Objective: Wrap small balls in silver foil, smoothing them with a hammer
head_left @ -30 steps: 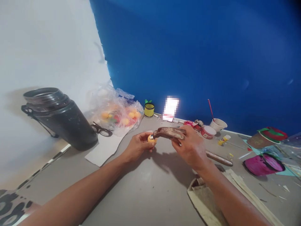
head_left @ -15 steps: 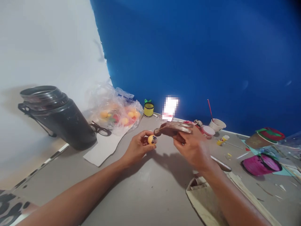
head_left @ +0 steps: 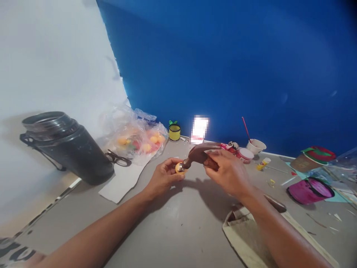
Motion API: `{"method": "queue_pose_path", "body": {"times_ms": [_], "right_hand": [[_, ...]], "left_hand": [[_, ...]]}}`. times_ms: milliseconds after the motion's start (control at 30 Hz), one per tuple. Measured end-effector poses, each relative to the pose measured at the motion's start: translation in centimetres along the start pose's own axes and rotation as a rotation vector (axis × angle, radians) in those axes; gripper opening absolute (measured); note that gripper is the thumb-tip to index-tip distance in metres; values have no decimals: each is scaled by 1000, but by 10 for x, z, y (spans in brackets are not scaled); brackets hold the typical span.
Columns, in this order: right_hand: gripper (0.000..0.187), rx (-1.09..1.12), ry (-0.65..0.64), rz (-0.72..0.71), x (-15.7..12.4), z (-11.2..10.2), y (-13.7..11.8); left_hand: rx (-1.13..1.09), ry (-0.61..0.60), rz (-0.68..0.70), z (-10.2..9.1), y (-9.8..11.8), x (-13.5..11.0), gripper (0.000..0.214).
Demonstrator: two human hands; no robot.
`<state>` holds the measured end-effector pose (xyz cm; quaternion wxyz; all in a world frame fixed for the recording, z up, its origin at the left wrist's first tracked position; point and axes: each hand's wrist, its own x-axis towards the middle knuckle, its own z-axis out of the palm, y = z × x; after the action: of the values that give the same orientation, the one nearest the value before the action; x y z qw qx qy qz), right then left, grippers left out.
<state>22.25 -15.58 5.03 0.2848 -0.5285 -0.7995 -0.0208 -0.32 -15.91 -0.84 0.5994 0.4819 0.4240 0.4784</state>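
My left hand (head_left: 165, 175) pinches a small orange-yellow ball (head_left: 178, 169) between thumb and fingers, above the grey table. A shiny, silvery-dark patch shows on the side of the ball facing the hammer. In my right hand (head_left: 227, 169) is a brown claw hammer (head_left: 196, 153), gripped by its handle near the head. The hammer's striking face meets or nearly meets the shiny patch; I cannot tell whether they touch. Its claw points to the right, over my fingers. Under my right forearm lies a beige cloth pouch (head_left: 242, 230), with a brown handle (head_left: 275, 203) beside it.
A dark flask (head_left: 80, 152) stands at the left, near eyeglasses (head_left: 121, 160) and white paper (head_left: 119, 186). Behind are a clear bag of similar balls (head_left: 142, 137) and a yellow cup (head_left: 174, 133). To the right are a white cup (head_left: 256, 147), a glue stick (head_left: 263, 163) and a magenta cup (head_left: 306, 191).
The hammer head has come down and left, from just above the ball to right against its shiny patch. My left hand keeps its pinch. The whole view has shifted slightly.
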Motion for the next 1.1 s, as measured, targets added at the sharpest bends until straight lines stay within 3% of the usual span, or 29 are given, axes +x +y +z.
{"method": "queue_pose_path", "body": {"times_ms": [100, 200, 333, 433, 600, 800, 1000, 1100], "right_hand": [[11, 79, -136, 128, 8, -2, 8], [18, 215, -364, 167, 12, 2, 21], [18, 368, -714, 130, 10, 8, 29], [15, 377, -846, 56, 4, 10, 21], [12, 251, -864, -62, -3, 16, 2], [13, 150, -854, -112, -5, 23, -3], [9, 71, -781, -130, -8, 27, -8], [11, 38, -798, -127, -7, 27, -11]], "left_hand": [[-34, 15, -2, -3, 3, 1, 51], [-88, 33, 17, -4, 7, 1, 51], [-56, 96, 84, -2, 12, 0, 49], [-6, 139, 103, 0, 16, -2, 55], [0, 116, 106, -1, 16, -4, 51], [50, 113, 92, 1, 17, -4, 44], [178, 254, 186, -10, 18, 3, 31], [360, 303, 262, -21, 14, 10, 19]]}}
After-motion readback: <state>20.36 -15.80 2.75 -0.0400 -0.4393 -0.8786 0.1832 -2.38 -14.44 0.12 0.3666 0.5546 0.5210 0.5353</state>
